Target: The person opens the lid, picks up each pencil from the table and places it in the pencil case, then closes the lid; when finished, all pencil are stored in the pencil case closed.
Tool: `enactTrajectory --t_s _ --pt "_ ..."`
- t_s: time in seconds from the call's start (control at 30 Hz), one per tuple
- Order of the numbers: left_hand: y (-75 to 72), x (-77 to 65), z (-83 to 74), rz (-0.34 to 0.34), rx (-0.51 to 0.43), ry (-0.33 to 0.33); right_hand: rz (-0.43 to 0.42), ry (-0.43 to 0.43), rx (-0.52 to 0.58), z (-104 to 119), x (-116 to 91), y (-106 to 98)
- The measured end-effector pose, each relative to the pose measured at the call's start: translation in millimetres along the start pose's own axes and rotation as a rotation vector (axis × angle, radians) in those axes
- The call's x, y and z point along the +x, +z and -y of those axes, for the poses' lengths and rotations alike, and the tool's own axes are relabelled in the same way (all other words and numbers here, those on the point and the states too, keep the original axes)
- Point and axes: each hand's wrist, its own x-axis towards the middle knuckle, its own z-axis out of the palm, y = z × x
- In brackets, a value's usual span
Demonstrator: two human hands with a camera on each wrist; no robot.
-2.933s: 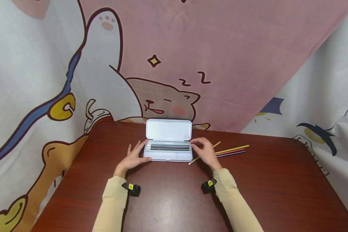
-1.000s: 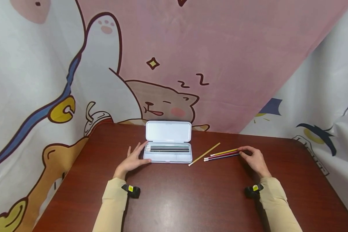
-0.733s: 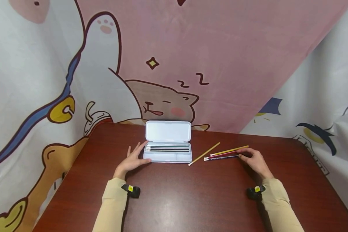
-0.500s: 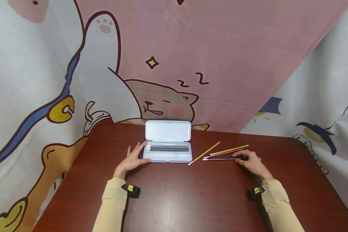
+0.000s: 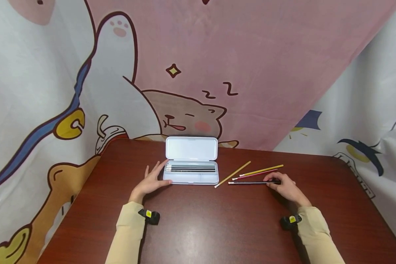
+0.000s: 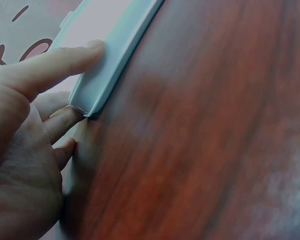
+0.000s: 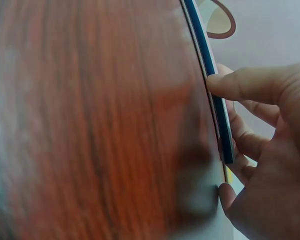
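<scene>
Nearest, two pale yellow sleeves (image 5: 127, 227) reach over the brown tabletop (image 5: 191, 234), a small black device (image 5: 150, 216) at each wrist. The left hand (image 5: 149, 184) has its fingers spread and mostly straight around the left end of a white pencil case (image 5: 184, 183): the thumb touches the case's near left corner, and a fingertip touches the end farther back. The right hand (image 5: 286, 185), toward the tabletop's right edge, pinches a dark blue pencil (image 5: 249, 183) between thumb and fingers by its right-hand end; the pencil's white eraser points toward the left edge.

Just beyond it lie a red pencil (image 5: 257, 174) and a yellow pencil (image 5: 262, 170), close together, erasers to the left. A tan pencil (image 5: 233, 174) slants from just beside the case's near right corner toward the tabletop's far edge.

The case sits open near that far edge, left of its middle. Several dark pencils (image 5: 191, 168) lie side by side in its far, long compartment. Its lid (image 5: 191, 148) stands raised along the back.

Behind the far edge hangs a pink and white cartoon cloth (image 5: 191, 47).
</scene>
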Motion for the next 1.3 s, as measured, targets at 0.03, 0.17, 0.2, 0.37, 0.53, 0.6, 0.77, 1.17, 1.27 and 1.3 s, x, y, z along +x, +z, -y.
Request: enactTrajectory --t_s 0.03,0.17,0.2,0.37,0.53,0.6,0.77,1.17,1.27,1.3 --pt "0.0 0.1 0.1 0.000 0.000 0.000 0.003 0.002 0.003 1 -1 0" --pt "-0.1 0.2 0.4 0.000 0.001 0.001 -0.004 -0.009 0.028 8 -3 2" --pt "0.0 0.2 0.3 0.000 0.000 0.001 -0.011 -0.020 0.037 10 -3 3" --pt "0.0 0.0 0.2 -0.001 -0.005 -0.001 -0.038 -0.088 0.076 19 -3 6" --pt "0.1 0.3 0.9 0.003 -0.005 -0.003 -0.054 -0.111 0.088 30 -1 11" --pt "0.1 0.7 1.3 0.004 -0.006 -0.002 -0.068 -0.125 0.096 37 1 14" --pt "-0.2 1.1 2.3 0.002 -0.012 -0.001 -0.101 -0.163 0.150 66 2 21" --pt "-0.6 -0.6 0.5 0.001 -0.013 0.009 -0.094 -0.200 0.223 71 28 51" --pt "-0.8 -0.7 -0.3 0.001 -0.012 0.009 -0.103 -0.231 0.210 67 35 59" --pt "-0.9 -0.7 -0.6 0.001 -0.011 0.009 -0.106 -0.241 0.209 68 37 60"
